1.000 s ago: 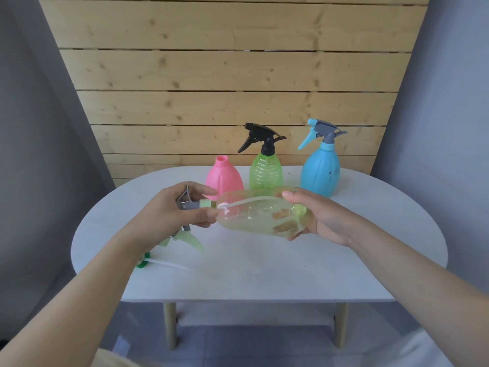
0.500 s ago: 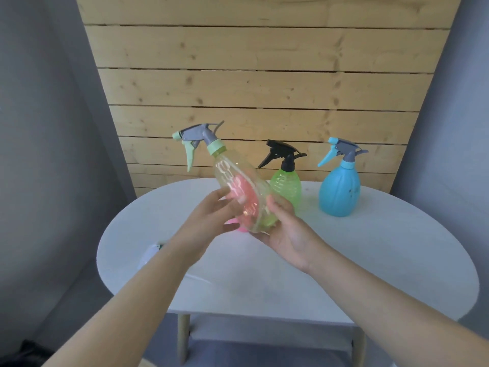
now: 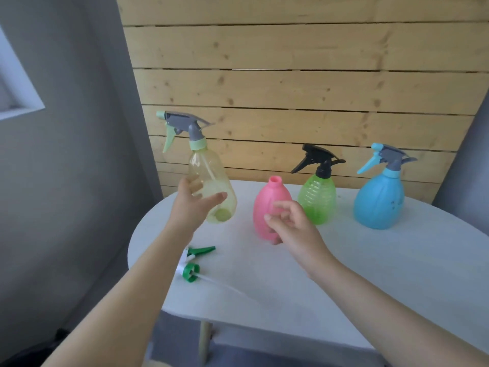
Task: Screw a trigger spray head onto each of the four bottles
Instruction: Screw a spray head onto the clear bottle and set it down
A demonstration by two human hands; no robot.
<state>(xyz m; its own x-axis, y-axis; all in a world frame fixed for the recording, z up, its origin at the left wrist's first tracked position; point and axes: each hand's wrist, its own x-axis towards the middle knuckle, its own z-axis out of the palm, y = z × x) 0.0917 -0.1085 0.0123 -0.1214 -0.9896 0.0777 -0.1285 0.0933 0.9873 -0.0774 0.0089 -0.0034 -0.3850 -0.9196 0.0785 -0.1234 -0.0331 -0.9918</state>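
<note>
A white oval table (image 3: pixel 370 274) fills the lower centre and right of the frame, backed by a pale wooden plank wall (image 3: pixel 291 75) across the upper centre and right. A grey wall (image 3: pixel 66 181) occupies the left side, with a white-framed opening (image 3: pixel 16 83) at the upper left edge.

The left hand (image 3: pixel 194 205), left of centre, grips the clear yellow bottle (image 3: pixel 211 186) around its lower body, thumb in front and fingers curled behind. The bottle is upright, tilted slightly, at the table's far left edge; whether its base touches the table cannot be told. A grey and pale green trigger head (image 3: pixel 185 128) sits on its neck.

The right hand (image 3: pixel 291 223), at centre, holds nothing. Its fingers are loosely bent and spread. It hangs in front of the pink bottle (image 3: pixel 267 205) and covers that bottle's lower right side. The pink bottle stands on the table with its neck bare.

To its right stand the green bottle (image 3: pixel 317 200) with a black trigger head (image 3: pixel 316 158), and, further right, the blue bottle (image 3: pixel 379 202) with a blue and grey trigger head (image 3: pixel 386 157).

A loose green and white trigger head (image 3: pixel 191 263) lies on the table at lower left of centre, beside the left forearm, its dip tube (image 3: pixel 225 284) trailing to the right.

Small dark marks show on the blue bottle's right side; they cannot be read. No other writing is legible.
</note>
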